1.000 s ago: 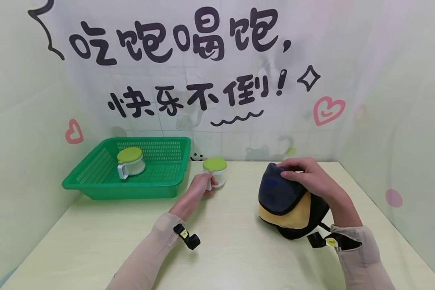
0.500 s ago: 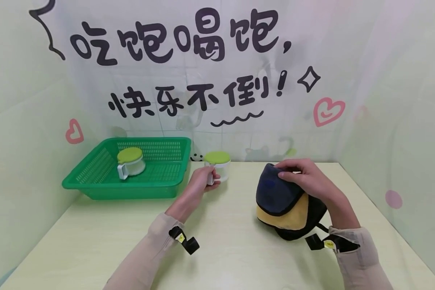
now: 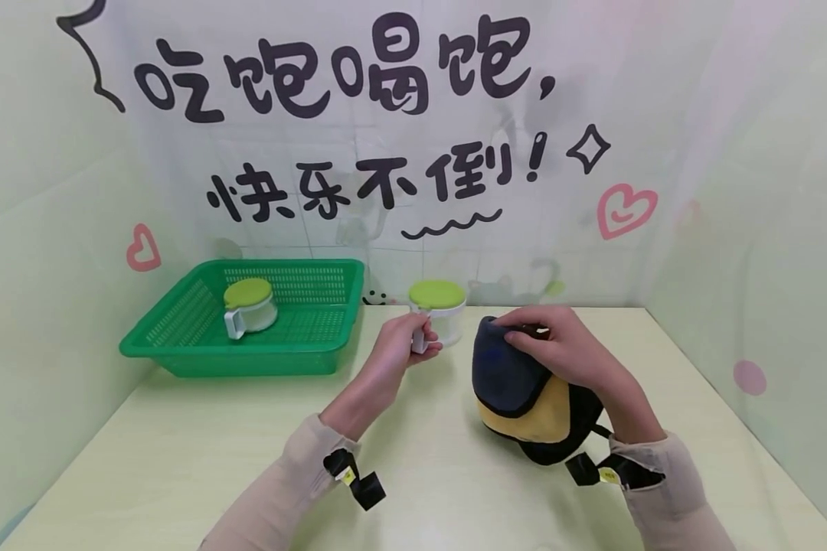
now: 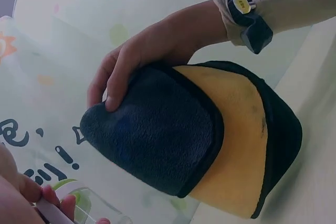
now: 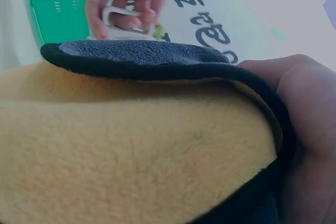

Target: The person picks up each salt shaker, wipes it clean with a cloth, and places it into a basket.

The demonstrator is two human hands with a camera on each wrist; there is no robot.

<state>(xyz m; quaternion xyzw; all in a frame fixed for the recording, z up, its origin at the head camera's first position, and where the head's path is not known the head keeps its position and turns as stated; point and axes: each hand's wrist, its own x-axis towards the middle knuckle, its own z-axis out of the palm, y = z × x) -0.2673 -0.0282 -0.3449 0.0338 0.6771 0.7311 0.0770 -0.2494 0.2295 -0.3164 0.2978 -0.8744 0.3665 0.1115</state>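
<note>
My left hand [image 3: 403, 340] grips the white handle of a clear seasoning jar [image 3: 448, 325] with a green lid, upright and seemingly just above the tabletop. To its right, my right hand [image 3: 572, 344] pinches the top of a folded plush cloth [image 3: 510, 367], navy on one side and yellow on the other, with black edging. The cloth [image 4: 157, 129] hangs bunched in the left wrist view, with the thumb on its navy face. In the right wrist view the yellow side [image 5: 131, 140] fills most of the picture.
A green plastic basket [image 3: 248, 363] stands at the back left of the pale wooden table [image 3: 427, 490]. Inside it sits a second green-lidded jar [image 3: 255, 315] with a white handle. Printed curtains [image 3: 386, 252] enclose the back and sides.
My left hand has raised the jar and carried it right, nearer to the cloth. My right hand has moved left with the cloth. The basket and its jar stay put.
</note>
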